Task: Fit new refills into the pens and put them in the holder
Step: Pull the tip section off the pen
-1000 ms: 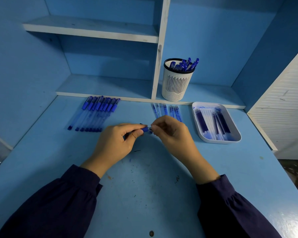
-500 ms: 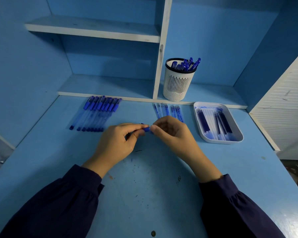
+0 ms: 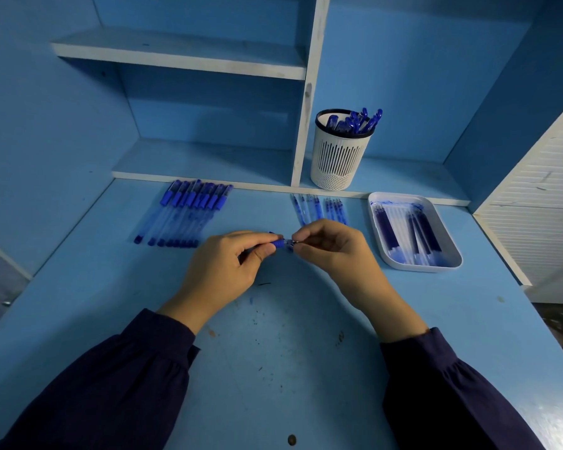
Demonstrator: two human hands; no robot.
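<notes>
- Left hand [image 3: 221,271] is curled round a pen [image 3: 277,243], thumb and forefinger clamped on the blue grip. The barrel is hidden in the palm, so I cannot check its far end.
- Right hand [image 3: 332,251] pinches the pen's tip end between thumb and forefinger, other fingers tucked in. The 2 hands nearly touch, held just above the table [image 3: 273,368], centre front.
- Judgement: the left steadies the body while the right works the nose piece. I cannot tell whether it is going on or coming off.
- Refills [image 3: 319,209] lie in 2 small groups on the table just behind the right hand, likely so that hand can take 1 without a stretch.
- Pen row [image 3: 186,216] lies side by side behind the left hand, well apart from the refills. It is probably stock awaiting work, kept on the holding hand's side.
- Tray [image 3: 416,269], right of the refills, holds several tubes with dark ink. These are likely spent ones, kept off the table to contain smears. There are blue smudges on its far wall.
- Holder [image 3: 340,157] stands upright on the ledge [image 3: 208,160] behind the refills, with capped pens [image 3: 358,120] leaning in it. Part of the batch looks finished, the row not.
- Risk: ink specks already mark the table, and a slip at the tip could smear the fingers.
</notes>
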